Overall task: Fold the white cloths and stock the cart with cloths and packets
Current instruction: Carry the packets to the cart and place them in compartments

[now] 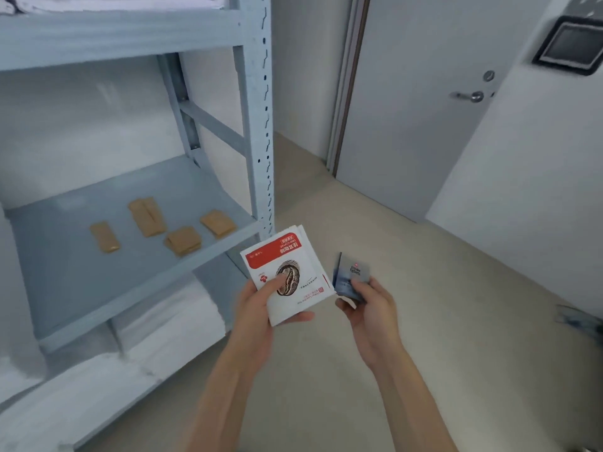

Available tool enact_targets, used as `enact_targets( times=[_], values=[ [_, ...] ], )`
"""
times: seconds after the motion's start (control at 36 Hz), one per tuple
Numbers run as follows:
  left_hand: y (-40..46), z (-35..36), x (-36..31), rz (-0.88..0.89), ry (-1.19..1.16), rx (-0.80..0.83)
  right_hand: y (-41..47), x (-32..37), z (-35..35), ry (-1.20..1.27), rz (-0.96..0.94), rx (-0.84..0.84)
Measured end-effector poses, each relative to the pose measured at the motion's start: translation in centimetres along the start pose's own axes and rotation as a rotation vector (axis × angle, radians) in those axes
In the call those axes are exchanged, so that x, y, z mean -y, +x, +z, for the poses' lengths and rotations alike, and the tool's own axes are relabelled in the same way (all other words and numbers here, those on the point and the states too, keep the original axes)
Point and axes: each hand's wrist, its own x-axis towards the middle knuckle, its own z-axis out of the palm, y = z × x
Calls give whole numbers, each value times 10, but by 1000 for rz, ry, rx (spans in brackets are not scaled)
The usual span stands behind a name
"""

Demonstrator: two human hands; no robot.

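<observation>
My left hand grips a small stack of white and red coffee packets with a coffee bean drawing, thumb on top. Just to its right, my right hand holds a few small grey-blue packets upright. Both hands hover over the floor in front of the blue-grey metal shelf. Several brown packets lie scattered on the middle shelf board. Folded white cloths are stacked on the level below, and more white cloths sit on the top shelf.
The shelf's upright post stands just left of my hands. A grey door with a lever handle is ahead on the right, with a dark wall panel beside it. Beige floor spreads below. A dark object shows at the right edge.
</observation>
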Motion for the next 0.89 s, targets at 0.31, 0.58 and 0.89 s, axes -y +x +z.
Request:
enact_targets(
  times=[0.31, 0.58, 0.89],
  values=[
    [-24, 119, 52, -62, 0, 197, -33, 81, -126, 145, -180, -161],
    [26, 180, 109, -201, 41, 294, 21, 109, -180, 41, -243, -206],
    [195, 274, 154, -312, 0, 299, 194, 172, -221, -103, -134, -357]
  ],
)
